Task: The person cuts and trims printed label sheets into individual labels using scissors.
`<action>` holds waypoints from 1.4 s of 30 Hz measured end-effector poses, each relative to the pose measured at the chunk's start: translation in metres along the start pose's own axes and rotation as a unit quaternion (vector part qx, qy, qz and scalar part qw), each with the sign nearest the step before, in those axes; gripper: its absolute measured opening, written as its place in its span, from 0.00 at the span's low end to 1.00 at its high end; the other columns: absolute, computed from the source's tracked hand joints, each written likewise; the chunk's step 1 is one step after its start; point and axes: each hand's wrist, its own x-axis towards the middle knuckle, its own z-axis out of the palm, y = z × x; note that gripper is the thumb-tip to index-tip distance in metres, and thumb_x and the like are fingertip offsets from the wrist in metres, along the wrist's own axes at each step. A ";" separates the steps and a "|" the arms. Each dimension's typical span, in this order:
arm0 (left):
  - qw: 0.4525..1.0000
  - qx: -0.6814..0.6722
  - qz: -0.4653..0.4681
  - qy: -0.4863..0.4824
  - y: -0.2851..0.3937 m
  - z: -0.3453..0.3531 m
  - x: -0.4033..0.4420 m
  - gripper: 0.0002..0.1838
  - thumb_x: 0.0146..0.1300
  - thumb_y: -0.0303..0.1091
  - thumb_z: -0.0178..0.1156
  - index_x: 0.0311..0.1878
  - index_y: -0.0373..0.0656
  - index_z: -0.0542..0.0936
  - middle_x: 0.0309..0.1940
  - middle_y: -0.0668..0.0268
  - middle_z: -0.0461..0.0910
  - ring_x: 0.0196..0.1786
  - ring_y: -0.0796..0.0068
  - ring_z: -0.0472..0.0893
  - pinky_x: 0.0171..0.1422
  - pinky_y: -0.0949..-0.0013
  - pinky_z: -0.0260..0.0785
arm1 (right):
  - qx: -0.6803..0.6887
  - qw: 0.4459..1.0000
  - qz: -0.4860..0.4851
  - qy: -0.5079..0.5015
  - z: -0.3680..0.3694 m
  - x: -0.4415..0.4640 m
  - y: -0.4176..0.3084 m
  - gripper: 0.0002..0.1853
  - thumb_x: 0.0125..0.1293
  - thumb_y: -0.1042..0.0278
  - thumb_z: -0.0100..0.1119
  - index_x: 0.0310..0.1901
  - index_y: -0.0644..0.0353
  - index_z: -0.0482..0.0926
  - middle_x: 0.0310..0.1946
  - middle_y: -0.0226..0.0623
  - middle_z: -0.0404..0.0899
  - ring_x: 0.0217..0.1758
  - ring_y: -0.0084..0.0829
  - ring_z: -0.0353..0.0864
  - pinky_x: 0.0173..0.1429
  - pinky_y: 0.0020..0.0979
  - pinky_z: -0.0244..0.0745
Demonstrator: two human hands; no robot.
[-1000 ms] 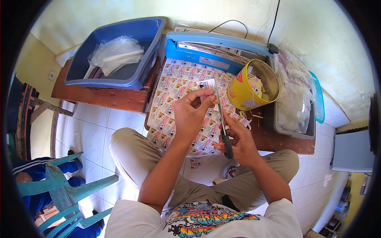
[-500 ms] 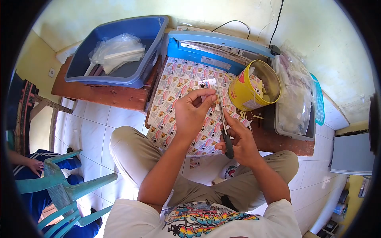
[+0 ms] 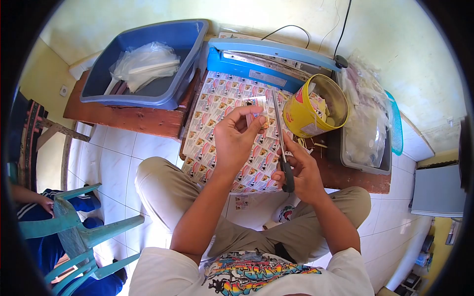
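My left hand (image 3: 236, 138) pinches a small printed paper label (image 3: 256, 102) between thumb and fingers, over the table. Black-handled scissors (image 3: 286, 173) sit in my right hand (image 3: 305, 172), their long blades pointing away from me, just right of the label. Whether the blades are slightly parted I cannot make out. Beneath both hands spreads a large sheet of printed labels (image 3: 210, 118), its pattern repeating in rows. A yellow bucket (image 3: 301, 116) with paper scraps (image 3: 319, 106) inside stands tilted to the right of the scissors.
Behind the sheet lies a blue heat sealer (image 3: 247, 71) with a long lever. At left, a blue tub (image 3: 170, 101) holds clear plastic bags (image 3: 148, 64); at right, a grey tray (image 3: 363, 165) holds more plastic. A green chair (image 3: 74, 227) and a seated person (image 3: 39, 246) are at lower left.
The scissors have shifted slightly right, away from the label, and their blades stand more upright. My left hand has moved a little left with the label.
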 end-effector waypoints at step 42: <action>0.985 0.142 0.008 -0.100 0.009 -0.005 -0.006 0.09 0.64 0.22 0.63 0.45 0.39 0.88 0.34 0.70 0.86 0.32 0.87 0.75 0.38 0.77 0.69 | -0.432 0.895 -0.096 0.059 -0.016 0.030 0.018 0.24 0.66 0.71 0.68 0.64 0.62 0.80 0.48 0.43 0.84 0.44 0.42 0.89 0.49 0.37 0.84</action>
